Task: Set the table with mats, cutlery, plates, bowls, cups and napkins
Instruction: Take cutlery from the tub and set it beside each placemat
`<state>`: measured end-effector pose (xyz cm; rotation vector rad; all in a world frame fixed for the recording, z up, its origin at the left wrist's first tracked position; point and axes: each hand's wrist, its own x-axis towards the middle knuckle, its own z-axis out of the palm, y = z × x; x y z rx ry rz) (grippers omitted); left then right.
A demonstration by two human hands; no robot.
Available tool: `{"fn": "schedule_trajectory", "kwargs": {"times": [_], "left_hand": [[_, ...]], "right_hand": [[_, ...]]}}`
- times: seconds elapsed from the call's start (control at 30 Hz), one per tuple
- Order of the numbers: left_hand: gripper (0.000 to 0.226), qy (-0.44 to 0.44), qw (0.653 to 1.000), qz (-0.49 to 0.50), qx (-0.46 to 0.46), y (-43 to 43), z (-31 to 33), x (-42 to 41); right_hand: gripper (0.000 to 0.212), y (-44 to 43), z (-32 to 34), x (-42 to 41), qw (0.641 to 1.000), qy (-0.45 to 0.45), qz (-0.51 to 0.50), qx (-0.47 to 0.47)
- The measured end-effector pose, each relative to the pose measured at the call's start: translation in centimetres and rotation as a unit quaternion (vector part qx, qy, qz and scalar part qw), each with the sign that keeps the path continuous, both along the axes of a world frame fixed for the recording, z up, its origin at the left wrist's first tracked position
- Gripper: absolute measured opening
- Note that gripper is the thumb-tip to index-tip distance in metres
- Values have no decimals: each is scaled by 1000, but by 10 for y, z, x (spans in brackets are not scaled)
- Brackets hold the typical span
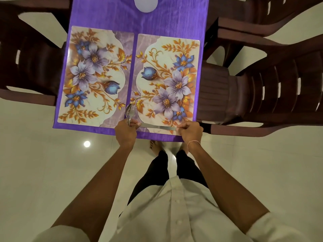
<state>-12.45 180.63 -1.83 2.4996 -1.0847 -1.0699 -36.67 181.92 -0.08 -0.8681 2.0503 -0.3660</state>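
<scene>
Cutlery is in both my hands at the near edge of the table (104, 16), which is draped in purple cloth. My left hand (126, 131) is clenched around a bunch of spoons (129, 112), bowls pointing away from me, kept together so I can deal them out one by one. My right hand (189, 131) pinches one end of a knife (158, 126) lying flat along the near border of the right floral mat (167, 79), lining it up with that edge. A second floral mat (94, 74) lies just beside it, left. No plates, bowls or napkins show yet; a pale round object (146, 4) sits at the far end, too cropped to identify
</scene>
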Motion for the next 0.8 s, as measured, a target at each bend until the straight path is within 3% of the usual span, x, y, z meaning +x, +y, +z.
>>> {"fn": "schedule_trajectory", "kwargs": {"times": [0.13,0.2,0.33,0.43,0.53,0.67,0.8], "left_hand": [[41,25,1000,3,-16,-5,10,-1],[32,102,993,37,-55,-12,26,-10],[28,324,931,142,-94,-41,60,-42],[24,405,892,154,-130,-71,87,-77],[26,438,867,176,-156,-93,106,-110],[33,451,854,191,-177,-109,111,-134],[35,497,827,200,-173,-127,110,-142]], "right_hand": [[5,-1,4,-1,999,-27,-35,-5],[4,-5,12,2,993,-81,-77,-32],[15,-29,42,15,957,-277,-63,-56],[27,-48,69,21,933,-357,-2,-49],[27,-63,83,15,925,-374,18,-64],[10,-77,80,-5,923,-361,-8,-131],[21,-96,76,-21,920,-370,-46,-124]]}}
